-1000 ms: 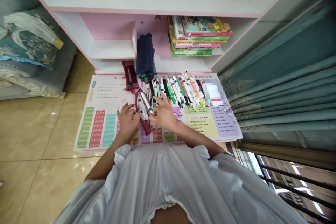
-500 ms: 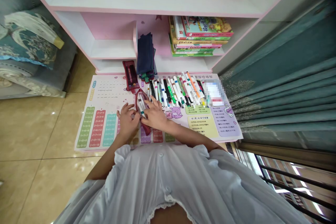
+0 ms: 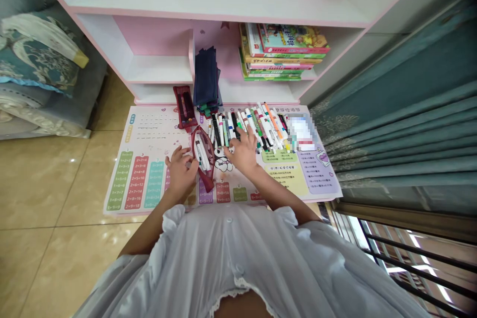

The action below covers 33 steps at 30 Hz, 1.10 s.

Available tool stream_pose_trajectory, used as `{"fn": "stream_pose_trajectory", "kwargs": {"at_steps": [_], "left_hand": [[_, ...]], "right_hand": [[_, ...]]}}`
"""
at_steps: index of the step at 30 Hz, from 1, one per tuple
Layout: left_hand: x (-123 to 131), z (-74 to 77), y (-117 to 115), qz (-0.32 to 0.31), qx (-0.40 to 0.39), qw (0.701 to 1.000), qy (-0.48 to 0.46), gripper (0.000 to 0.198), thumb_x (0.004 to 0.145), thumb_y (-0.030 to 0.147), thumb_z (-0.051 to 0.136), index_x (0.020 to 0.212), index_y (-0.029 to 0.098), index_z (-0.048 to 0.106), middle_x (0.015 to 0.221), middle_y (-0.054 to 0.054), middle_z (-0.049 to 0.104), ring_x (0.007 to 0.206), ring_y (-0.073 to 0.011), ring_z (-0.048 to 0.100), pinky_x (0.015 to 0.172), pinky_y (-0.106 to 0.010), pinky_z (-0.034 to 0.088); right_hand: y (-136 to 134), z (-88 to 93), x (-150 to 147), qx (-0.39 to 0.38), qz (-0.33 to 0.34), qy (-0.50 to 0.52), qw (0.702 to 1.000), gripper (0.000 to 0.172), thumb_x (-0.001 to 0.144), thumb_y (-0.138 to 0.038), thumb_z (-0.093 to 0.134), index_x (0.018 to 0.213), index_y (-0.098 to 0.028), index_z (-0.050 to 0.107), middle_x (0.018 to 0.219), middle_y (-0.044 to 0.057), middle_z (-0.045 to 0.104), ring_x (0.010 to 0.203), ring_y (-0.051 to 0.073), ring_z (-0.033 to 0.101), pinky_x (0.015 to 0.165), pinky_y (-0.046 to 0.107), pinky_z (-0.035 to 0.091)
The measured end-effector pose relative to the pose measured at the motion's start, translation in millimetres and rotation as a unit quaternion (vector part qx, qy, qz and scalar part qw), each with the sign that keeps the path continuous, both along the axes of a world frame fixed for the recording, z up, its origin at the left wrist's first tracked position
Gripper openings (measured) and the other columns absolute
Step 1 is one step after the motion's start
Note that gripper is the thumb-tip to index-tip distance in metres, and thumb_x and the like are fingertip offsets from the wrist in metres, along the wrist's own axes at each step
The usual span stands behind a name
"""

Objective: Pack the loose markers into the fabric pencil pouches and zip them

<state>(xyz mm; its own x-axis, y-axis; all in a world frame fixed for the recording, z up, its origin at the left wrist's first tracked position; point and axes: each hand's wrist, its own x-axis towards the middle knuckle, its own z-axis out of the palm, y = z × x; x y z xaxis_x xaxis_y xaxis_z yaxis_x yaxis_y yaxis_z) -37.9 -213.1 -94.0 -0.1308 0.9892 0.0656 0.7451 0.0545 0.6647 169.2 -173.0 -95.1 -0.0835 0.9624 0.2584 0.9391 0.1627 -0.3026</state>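
A dark red mesh pencil case point(image 3: 208, 179) lies unzipped on the desk mat, with several white markers point(image 3: 202, 153) inside. My left hand point(image 3: 182, 166) pinches the left edge of its opening between thumb and finger. Over the near side of a row of loose markers point(image 3: 266, 126) is my right hand point(image 3: 244, 151), its fingers apart and nothing seen in it. The fingertips are close to the markers; whether they touch cannot be made out. Just behind the open case lies a second dark red pencil case point(image 3: 184, 107) with pens showing inside.
Navy mesh pouches point(image 3: 205, 77) are stacked at the back of the desk. A pile of books point(image 3: 285, 54) lies in the shelf. A blurred white item point(image 3: 303, 131) is right of the markers. The printed mat point(image 3: 149, 134) covers the desktop; a curtain point(image 3: 391, 124) hangs at right.
My right hand has left the open pencil case and moved right to the loose markers, its fingers spreading. My left hand stays at the case's edge.
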Motion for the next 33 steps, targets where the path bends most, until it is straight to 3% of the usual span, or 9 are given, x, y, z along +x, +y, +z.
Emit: {"fn": "stream_pose_trajectory", "kwargs": {"at_steps": [3, 10, 15, 19, 23, 28, 33], "left_hand": [[0.0, -1.2, 0.7, -0.003, 0.004, 1.0, -0.002, 0.023, 0.079, 0.029, 0.052, 0.058, 0.021, 0.055, 0.123, -0.007, 0.064, 0.135, -0.0317, 0.043, 0.113, -0.065, 0.015], [-0.5, -1.6, 0.9, -0.003, 0.003, 1.0, 0.0, 0.023, 0.078, 0.028, 0.052, 0.057, 0.021, 0.054, 0.122, -0.006, 0.065, 0.135, -0.0323, 0.043, 0.112, -0.066, 0.015], [-1.1, -1.9, 0.5, 0.008, 0.008, 1.0, 0.003, 0.023, 0.078, 0.028, 0.053, 0.057, 0.021, 0.054, 0.122, -0.006, 0.065, 0.134, -0.0304, 0.044, 0.113, -0.064, 0.016], [-1.6, -2.2, 0.0, 0.005, 0.009, 1.0, 0.0, 0.023, 0.079, 0.029, 0.052, 0.058, 0.021, 0.055, 0.122, -0.006, 0.065, 0.134, -0.0308, 0.044, 0.112, -0.065, 0.016], [-1.5, -2.1, -0.1, 0.003, 0.006, 1.0, 0.005, 0.023, 0.079, 0.028, 0.052, 0.057, 0.021, 0.054, 0.123, -0.006, 0.065, 0.135, -0.031, 0.043, 0.112, -0.065, 0.016], [-2.7, -4.5, -0.7, -0.004, 0.03, 0.999, 0.014, 0.023, 0.079, 0.029, 0.051, 0.058, 0.021, 0.054, 0.121, -0.006, 0.066, 0.134, -0.0321, 0.044, 0.111, -0.066, 0.019], [-4.7, -5.4, -1.6, 0.001, 0.023, 1.0, 0.018, 0.022, 0.079, 0.028, 0.052, 0.058, 0.02, 0.054, 0.121, -0.007, 0.067, 0.134, -0.0318, 0.044, 0.11, -0.067, 0.018]], "right_hand": [[4.4, -3.2, 13.5, -0.009, -0.039, -0.031, 0.999, 0.021, 0.082, -0.036, 0.066, 0.076, -0.016, 0.071, 0.142, 0.016, 0.047, 0.143, 0.044, 0.021, 0.108, 0.069, 0.027], [6.3, -6.4, 17.1, -0.05, -0.03, -0.049, 0.997, 0.026, 0.082, -0.037, 0.066, 0.069, -0.014, 0.071, 0.143, 0.018, 0.047, 0.142, 0.045, 0.022, 0.106, 0.071, 0.027], [6.9, -6.2, 17.9, -0.034, -0.032, -0.034, 0.998, 0.022, 0.08, -0.032, 0.064, 0.067, -0.015, 0.07, 0.143, 0.015, 0.048, 0.142, 0.044, 0.024, 0.107, 0.07, 0.027], [-1.0, 3.9, 16.0, 0.001, -0.036, -0.002, 0.999, 0.023, 0.079, -0.031, 0.063, 0.06, -0.018, 0.066, 0.143, 0.011, 0.049, 0.144, 0.042, 0.023, 0.109, 0.066, 0.026], [-15.9, 18.3, 4.0, 0.019, 0.04, 0.041, 0.998, 0.025, 0.078, -0.029, 0.061, 0.055, -0.019, 0.061, 0.14, 0.009, 0.053, 0.145, 0.038, 0.022, 0.11, 0.057, 0.029], [-29.0, 25.2, -20.1, -0.037, 0.153, 0.075, 0.985, 0.022, 0.075, -0.027, 0.063, 0.055, -0.018, 0.062, 0.141, 0.009, 0.053, 0.146, 0.037, 0.02, 0.111, 0.055, 0.027], [-27.8, 20.8, -40.6, -0.065, 0.184, 0.062, 0.979, 0.018, 0.075, -0.028, 0.066, 0.06, -0.018, 0.067, 0.141, 0.01, 0.053, 0.145, 0.038, 0.024, 0.112, 0.055, 0.026]]}}
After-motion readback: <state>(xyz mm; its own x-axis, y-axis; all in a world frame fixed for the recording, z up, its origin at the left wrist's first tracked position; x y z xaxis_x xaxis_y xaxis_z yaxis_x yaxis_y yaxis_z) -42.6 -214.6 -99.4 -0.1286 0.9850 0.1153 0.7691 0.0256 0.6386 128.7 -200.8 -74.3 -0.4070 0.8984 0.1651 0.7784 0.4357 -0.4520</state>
